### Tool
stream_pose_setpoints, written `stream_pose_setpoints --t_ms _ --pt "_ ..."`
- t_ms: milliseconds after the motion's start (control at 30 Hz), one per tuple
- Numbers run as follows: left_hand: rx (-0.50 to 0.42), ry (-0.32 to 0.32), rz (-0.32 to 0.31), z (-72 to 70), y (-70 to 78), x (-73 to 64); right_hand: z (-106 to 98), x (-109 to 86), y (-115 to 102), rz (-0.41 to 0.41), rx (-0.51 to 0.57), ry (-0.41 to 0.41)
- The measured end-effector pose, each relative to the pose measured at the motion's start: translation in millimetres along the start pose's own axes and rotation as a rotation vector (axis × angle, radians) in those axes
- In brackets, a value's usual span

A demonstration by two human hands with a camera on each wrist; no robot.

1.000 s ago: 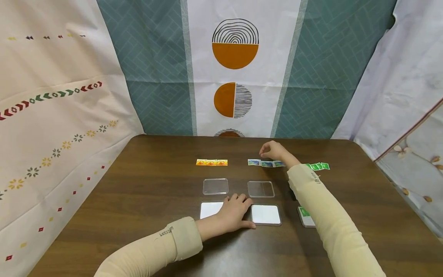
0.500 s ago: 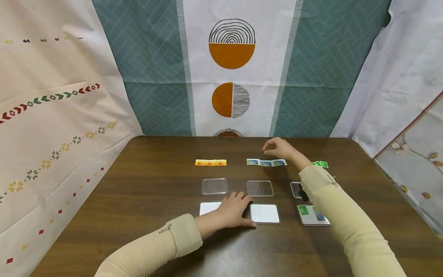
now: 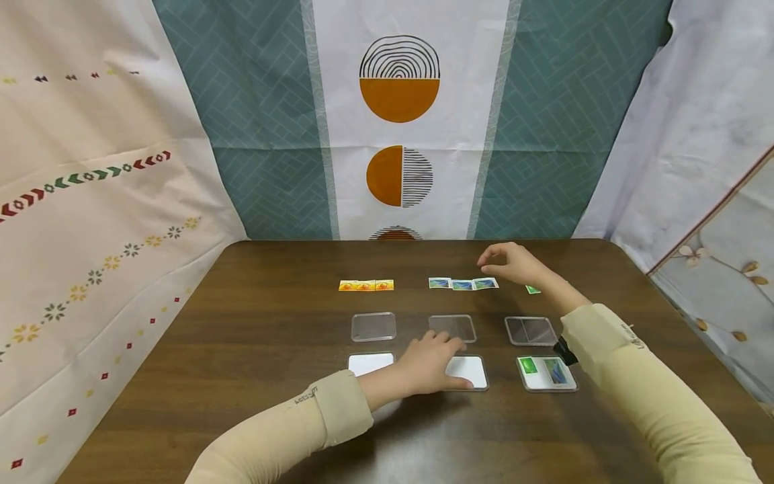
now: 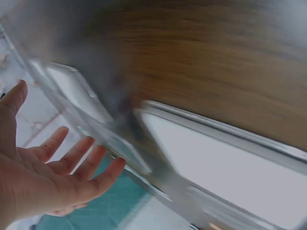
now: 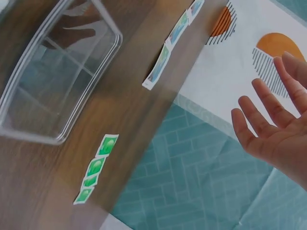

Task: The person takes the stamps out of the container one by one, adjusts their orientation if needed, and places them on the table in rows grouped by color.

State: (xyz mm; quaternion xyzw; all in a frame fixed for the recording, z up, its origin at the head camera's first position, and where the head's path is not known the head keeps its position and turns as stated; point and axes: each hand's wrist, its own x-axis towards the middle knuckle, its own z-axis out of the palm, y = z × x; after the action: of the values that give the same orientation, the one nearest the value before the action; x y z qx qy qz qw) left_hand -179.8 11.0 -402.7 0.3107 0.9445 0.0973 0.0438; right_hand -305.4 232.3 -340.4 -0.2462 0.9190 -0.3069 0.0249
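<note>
My left hand (image 3: 431, 364) hovers over the middle white-lined case (image 3: 468, 372) with fingers spread and nothing held, covering part of it. In the left wrist view a white-lined case (image 4: 225, 167) lies beside the spread fingers (image 4: 76, 160). Past the far row of stamps, my right hand (image 3: 512, 263) is raised with fingers loosely bent and holds nothing. Three blue landscape stamps (image 3: 463, 285) lie just left of it. Green stamps (image 5: 96, 166) are mostly hidden by the right wrist in the head view, but show as a short overlapping strip in the right wrist view.
Three orange stamps (image 3: 365, 286) lie at the back left. Clear plastic lids (image 3: 373, 327) form a middle row, another clear lid (image 3: 531, 331) at right. In front are a left white-lined case (image 3: 370, 363) and a right case (image 3: 547, 383) with one green and one blue stamp.
The right hand has moved right from over the blue stamps, uncovering them, the right lid and the right case. The left hand has shifted right, over the middle case. The head view has turned slightly.
</note>
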Motion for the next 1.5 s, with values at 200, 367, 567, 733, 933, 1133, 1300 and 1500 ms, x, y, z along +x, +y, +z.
stream_pose_setpoints --t_ms 200,367,567,733,933,1133,1300,1500 --pt "-0.014 -0.005 0.060 -3.2 22.5 10.1 -2 -17.4 -2 -0.044 0.018 0.006" --pt "0.007 0.012 0.071 -6.6 32.3 18.4 -3 -29.0 -6 -0.082 0.038 -0.009" --pt "0.045 0.070 0.083 -7.5 40.6 35.1 -10 -49.6 -9 -0.088 -0.008 -0.009" --pt "0.043 0.069 0.070 -5.1 47.5 45.5 -13 -65.6 -7 -0.099 -0.041 0.017" --pt "0.000 0.084 0.073 -1.3 50.7 58.8 -15 -83.8 -1 -0.127 -0.053 0.064" --pt "-0.006 0.081 0.075 4.0 57.7 66.9 -11 -108.5 13 -0.194 -0.077 0.089" --pt "-0.006 0.091 0.052 7.7 62.1 75.3 -9 -127.7 24 -0.216 -0.092 0.115" --pt "-0.023 0.074 0.027 12.9 63.3 83.8 6 -147.8 43 -0.215 -0.064 0.115"
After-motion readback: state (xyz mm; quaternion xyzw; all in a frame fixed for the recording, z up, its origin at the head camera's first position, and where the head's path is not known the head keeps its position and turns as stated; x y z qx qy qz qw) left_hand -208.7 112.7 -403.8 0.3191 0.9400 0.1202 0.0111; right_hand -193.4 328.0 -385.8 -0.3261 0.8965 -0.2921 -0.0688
